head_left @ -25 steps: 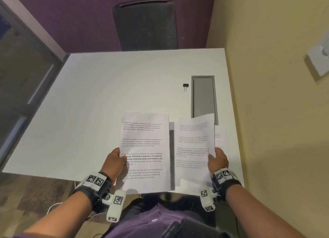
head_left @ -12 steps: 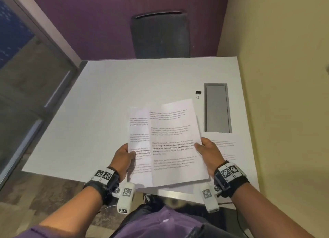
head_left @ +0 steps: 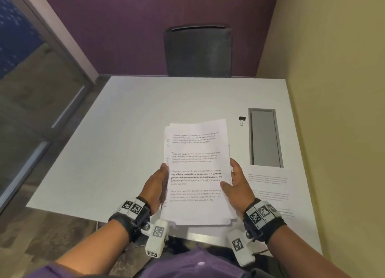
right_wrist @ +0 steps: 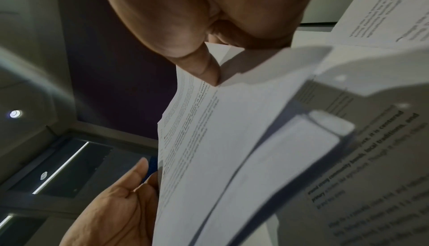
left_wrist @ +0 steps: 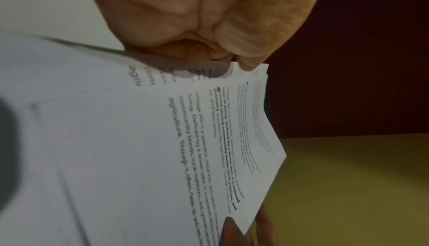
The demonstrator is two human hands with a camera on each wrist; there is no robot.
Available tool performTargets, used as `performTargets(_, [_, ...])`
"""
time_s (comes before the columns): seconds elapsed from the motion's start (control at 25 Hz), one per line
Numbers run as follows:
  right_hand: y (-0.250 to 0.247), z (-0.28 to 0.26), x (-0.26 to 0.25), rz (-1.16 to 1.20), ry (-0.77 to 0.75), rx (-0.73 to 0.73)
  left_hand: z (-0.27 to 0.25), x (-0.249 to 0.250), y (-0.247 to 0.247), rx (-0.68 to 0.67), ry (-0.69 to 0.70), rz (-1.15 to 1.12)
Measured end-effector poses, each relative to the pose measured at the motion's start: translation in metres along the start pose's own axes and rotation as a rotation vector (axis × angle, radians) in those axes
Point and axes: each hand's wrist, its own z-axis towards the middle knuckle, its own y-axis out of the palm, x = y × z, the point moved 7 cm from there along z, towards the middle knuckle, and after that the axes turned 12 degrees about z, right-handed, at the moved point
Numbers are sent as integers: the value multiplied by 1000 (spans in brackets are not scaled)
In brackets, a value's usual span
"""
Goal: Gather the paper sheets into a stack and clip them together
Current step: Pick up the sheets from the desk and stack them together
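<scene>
A loose stack of printed paper sheets (head_left: 198,165) is held a little above the white table (head_left: 129,144), its edges not quite flush. My left hand (head_left: 161,180) grips the stack's left edge; in the left wrist view the thumb (left_wrist: 246,64) pinches the sheets (left_wrist: 162,139). My right hand (head_left: 233,180) holds the right edge, thumb on top of the sheets (right_wrist: 220,139) and fingers hidden beneath. One more printed sheet (head_left: 268,186) lies flat on the table to the right. A small black binder clip (head_left: 241,120) lies beyond the stack, to its right.
A grey rectangular recess (head_left: 265,136) is set into the table right of the clip. A dark chair (head_left: 198,51) stands at the far edge. A yellow wall (head_left: 333,111) runs along the right side and a glass partition (head_left: 31,90) along the left.
My right hand carried its sheet leftward onto the sheet in my left hand; the two now overlap as one stack held by both hands.
</scene>
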Motion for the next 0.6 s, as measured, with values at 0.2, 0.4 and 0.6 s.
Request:
performTargets(0.2, [43,3,-9,71,24,27,30,20,-29,-7,121,181])
performTargets(0.4, [87,28,1,193,108,126,53,28,-70,-111,157,250])
performTargets(0.6, [117,45,12,197,133,220,83,29,-108,-207,173,273])
